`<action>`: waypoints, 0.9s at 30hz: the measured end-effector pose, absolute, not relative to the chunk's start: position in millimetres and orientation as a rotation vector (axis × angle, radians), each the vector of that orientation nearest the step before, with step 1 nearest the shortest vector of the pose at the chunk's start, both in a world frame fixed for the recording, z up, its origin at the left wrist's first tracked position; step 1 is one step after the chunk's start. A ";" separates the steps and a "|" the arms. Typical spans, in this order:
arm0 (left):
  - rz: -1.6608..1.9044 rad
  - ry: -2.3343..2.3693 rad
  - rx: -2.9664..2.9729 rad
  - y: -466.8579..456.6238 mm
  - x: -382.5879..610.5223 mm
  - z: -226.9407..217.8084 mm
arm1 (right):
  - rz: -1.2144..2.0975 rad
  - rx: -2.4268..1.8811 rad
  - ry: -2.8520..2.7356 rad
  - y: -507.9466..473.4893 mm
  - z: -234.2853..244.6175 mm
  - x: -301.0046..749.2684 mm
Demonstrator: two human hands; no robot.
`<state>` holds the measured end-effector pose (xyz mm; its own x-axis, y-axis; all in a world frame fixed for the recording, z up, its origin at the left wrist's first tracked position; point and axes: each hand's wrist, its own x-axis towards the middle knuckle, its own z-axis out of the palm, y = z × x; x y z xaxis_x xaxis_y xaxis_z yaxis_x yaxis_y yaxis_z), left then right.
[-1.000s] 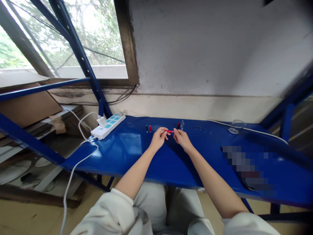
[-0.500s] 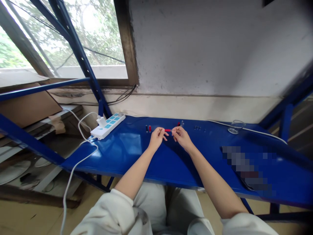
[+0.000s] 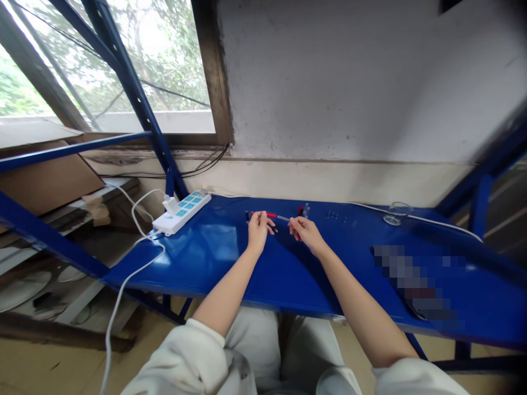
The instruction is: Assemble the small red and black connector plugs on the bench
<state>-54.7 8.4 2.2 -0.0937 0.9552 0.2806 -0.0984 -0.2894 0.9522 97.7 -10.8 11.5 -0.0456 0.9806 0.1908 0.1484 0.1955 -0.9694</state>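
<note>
My left hand (image 3: 257,229) has its thumb and fingertips pinched on a slim red tube (image 3: 270,215), which points to the right. Opposite it, my right hand (image 3: 305,232) pinches the near end of a thin clear tube (image 3: 283,218). The clear tube's far end lies close to the tip of the red one; whether they touch, I cannot tell. Just behind my left hand stands a small black cylinder (image 3: 247,215). Beyond my right hand are small red and black pieces (image 3: 301,210) and upright clear pieces (image 3: 307,209).
Several tiny parts (image 3: 332,215) sit at the back of the blue table (image 3: 197,269). A clear glass (image 3: 395,215) is farther right, by a white cable. A blurred-out dark flat object (image 3: 415,285) lies front right. The white power strip (image 3: 181,213) stands at left.
My left hand has shifted a little left with the red tube. More of the clear tube now shows between the hands. My right hand has barely moved.
</note>
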 end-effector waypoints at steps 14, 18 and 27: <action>1.298 0.923 1.482 5.6 -51.5 -1.3 | 0.937 -1.170 -1.596 -13.4 9.7 96.1; 1.289 0.941 1.563 5.6 -51.2 -3.4 | 0.850 -1.138 -1.726 -11.1 4.2 97.3; 1.160 1.083 1.912 -2.4 -51.5 -0.9 | 0.568 -1.359 -1.793 -6.7 3.8 108.0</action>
